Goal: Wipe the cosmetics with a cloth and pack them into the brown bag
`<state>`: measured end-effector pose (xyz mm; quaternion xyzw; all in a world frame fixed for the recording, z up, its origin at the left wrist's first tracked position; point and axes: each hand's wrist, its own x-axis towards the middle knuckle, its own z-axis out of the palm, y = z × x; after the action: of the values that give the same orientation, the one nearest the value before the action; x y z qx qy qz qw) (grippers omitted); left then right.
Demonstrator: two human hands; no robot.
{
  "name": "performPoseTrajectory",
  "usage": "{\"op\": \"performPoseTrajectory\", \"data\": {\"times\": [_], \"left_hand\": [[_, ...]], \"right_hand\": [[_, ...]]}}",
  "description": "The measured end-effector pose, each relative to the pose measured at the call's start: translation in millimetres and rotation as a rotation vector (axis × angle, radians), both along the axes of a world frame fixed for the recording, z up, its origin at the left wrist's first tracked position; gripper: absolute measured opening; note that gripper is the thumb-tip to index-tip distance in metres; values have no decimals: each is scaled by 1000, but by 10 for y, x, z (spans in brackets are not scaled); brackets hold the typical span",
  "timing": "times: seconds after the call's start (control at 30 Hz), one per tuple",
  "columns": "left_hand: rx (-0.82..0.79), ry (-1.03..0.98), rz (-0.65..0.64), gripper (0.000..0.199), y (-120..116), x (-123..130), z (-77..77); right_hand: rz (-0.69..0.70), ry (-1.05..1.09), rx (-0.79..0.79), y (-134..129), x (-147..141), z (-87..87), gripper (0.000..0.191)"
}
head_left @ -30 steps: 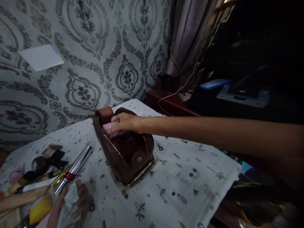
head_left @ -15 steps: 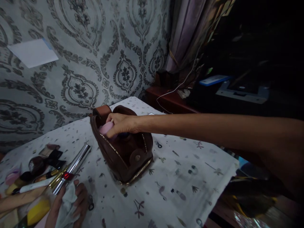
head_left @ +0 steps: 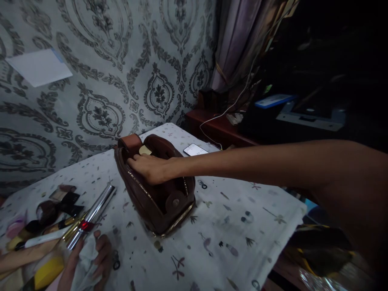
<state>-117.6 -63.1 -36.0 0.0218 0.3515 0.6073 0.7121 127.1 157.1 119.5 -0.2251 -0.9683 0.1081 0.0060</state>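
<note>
My right hand (head_left: 151,166) reaches back-up down into an open brown handbag (head_left: 138,206) on the table. Its fingertips are hidden inside, so I cannot tell what they grip. A pale yellow piece (head_left: 145,150) shows in the bag just beyond the fingers. The bag's zip hangs open, and a round snap sits on its flap. At the bottom left, my left hand (head_left: 103,258) is closed on a crumpled white tissue (head_left: 85,260). Just above it lies a silver tube with a red band (head_left: 87,225), beside a gold tube (head_left: 71,231).
Several cosmetics, including a yellow sponge (head_left: 48,273) and a pink round item (head_left: 15,228), crowd the left side. A lit phone (head_left: 195,150) rests behind my right forearm. A white cable (head_left: 233,106) runs over the red-brown furniture (head_left: 209,121). The patterned tablecloth (head_left: 224,214) ends at the right.
The pink item that my right hand held in the bag is out of sight. That hand has turned palm down, and the pale yellow piece and the phone now show. My left hand has barely moved.
</note>
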Motion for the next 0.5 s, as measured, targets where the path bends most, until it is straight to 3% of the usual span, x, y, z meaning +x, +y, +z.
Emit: {"op": "performPoseTrajectory", "data": {"times": [0.23,0.37,0.5], "left_hand": [[0,-34,46,12,30,-12,-68],[14,14,54,8,55,-67,-66],[23,46,66,15,60,-102,-58]], "right_hand": [[1,-211,119,-24,-99,-64,34],[-13,-223,178,-36,-187,-216,19],[10,-172,282,-2,-243,-406,20]]}}
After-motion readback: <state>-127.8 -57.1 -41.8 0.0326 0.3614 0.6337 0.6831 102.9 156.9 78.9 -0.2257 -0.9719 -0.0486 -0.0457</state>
